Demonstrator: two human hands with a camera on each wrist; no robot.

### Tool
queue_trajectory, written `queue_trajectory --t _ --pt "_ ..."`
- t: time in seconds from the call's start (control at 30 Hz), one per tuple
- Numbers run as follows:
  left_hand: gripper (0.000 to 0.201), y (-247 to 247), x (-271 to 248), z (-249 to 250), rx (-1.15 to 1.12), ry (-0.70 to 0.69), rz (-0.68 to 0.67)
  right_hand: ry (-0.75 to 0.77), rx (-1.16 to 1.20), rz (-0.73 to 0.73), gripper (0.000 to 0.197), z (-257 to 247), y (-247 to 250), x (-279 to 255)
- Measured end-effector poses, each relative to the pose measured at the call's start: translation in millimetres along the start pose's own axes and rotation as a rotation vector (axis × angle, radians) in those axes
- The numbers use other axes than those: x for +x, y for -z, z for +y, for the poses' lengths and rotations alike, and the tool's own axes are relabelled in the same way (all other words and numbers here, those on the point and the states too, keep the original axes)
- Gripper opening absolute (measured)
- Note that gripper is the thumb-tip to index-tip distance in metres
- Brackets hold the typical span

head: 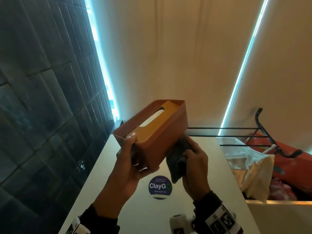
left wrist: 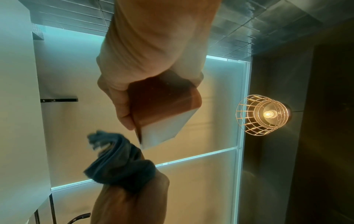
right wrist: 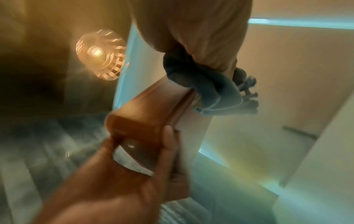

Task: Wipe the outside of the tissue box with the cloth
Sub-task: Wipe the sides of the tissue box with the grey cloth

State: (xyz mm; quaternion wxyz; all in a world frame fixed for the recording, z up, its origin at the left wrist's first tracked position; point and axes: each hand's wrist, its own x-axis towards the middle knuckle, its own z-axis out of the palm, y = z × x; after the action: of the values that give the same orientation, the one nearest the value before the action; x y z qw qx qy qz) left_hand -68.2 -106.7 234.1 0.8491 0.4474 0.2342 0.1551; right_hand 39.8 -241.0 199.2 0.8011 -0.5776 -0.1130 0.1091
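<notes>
From the head view, we hold the tissue box [head: 152,130] lifted off the white counter [head: 211,166], at the centre of the frame and tilted so its open top faces up and left. Our left hand [head: 133,159] clamps the near end, thumb hooked over the rim and fingers under the base; we judge this frees the long side for wiping. Our right hand [head: 195,164] bunches the dark cloth [head: 179,159] in curled fingers and presses it against the lower right side wall. A round blue sticker [head: 160,186] lies on the counter below.

In the left wrist view, the box [left wrist: 162,106] sits mid-frame in our left hand [left wrist: 145,53], its pale underside turned toward the lens. The cloth [left wrist: 118,159] comes up from the lower centre in our right hand [left wrist: 130,201], just at the box's lower corner. A caged lamp [left wrist: 265,114] glows at right.

In the blurred right wrist view, our right hand [right wrist: 197,33] grips the cloth [right wrist: 208,86] at upper centre, against the box's [right wrist: 149,115] edge, while our left hand [right wrist: 118,174] holds its lower end.
</notes>
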Motion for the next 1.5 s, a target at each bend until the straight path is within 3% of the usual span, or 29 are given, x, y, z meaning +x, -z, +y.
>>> queue_trajectory --t 0.13,0.23,0.37,0.43,0.57,0.7,0.8,0.87,0.93,1.1,1.27,1.33,1.4,1.5 --pt "0.092 -7.5 1.1 -9.5 0.075 -0.121 0.151 -0.124 0.134 -0.113 0.031 -4.2 -8.8 -4.3" --pt "0.099 -14.6 0.6 -19.5 0.135 -0.177 0.242 -0.155 0.191 -0.236 0.06 -4.0 -14.0 0.1" --pt "0.124 -18.6 -0.5 -29.2 0.198 -0.135 0.305 -0.243 0.216 -0.28 0.068 -4.7 -17.5 6.0" --pt "0.119 -13.6 -5.3 -30.5 0.195 -0.095 0.27 -0.268 0.221 -0.313 0.065 -4.3 -13.6 8.8" --pt "0.09 10.8 -11.4 -18.9 0.126 0.062 0.139 -0.363 0.213 -0.415 0.062 -12.6 1.9 19.2" --pt "0.112 34.0 -1.4 5.0 0.084 0.266 0.066 -0.448 0.132 -0.582 0.054 -22.8 15.4 28.2" --pt "0.106 35.0 2.6 17.4 0.141 0.374 -0.006 -0.522 0.074 -0.645 0.075 -26.5 17.8 35.0" --pt "0.098 33.0 4.0 19.4 0.187 0.39 -0.025 -0.56 0.04 -0.674 0.097 -26.1 17.7 41.6" --pt "0.091 30.0 4.2 18.0 0.214 0.386 -0.026 -0.577 0.034 -0.686 0.105 -24.4 17.2 47.9" --pt "0.081 28.2 3.4 10.3 0.171 0.355 -0.015 -0.593 0.038 -0.703 0.095 -24.2 17.5 44.9" --pt "0.081 27.8 -0.1 13.1 0.046 0.321 -0.019 -0.517 0.101 -0.57 0.05 -13.7 31.1 47.7" --pt "0.085 29.9 1.2 17.4 -0.01 0.288 -0.016 -0.486 0.239 -0.315 0.04 -4.7 40.7 43.8" --pt "0.085 31.9 2.8 21.6 -0.066 0.264 -0.013 -0.343 0.295 -0.096 0.043 -2.7 48.0 33.8" --pt "0.077 28.9 4.0 24.8 -0.11 0.247 -0.023 -0.016 0.28 -0.091 0.045 -17.2 35.2 8.8"
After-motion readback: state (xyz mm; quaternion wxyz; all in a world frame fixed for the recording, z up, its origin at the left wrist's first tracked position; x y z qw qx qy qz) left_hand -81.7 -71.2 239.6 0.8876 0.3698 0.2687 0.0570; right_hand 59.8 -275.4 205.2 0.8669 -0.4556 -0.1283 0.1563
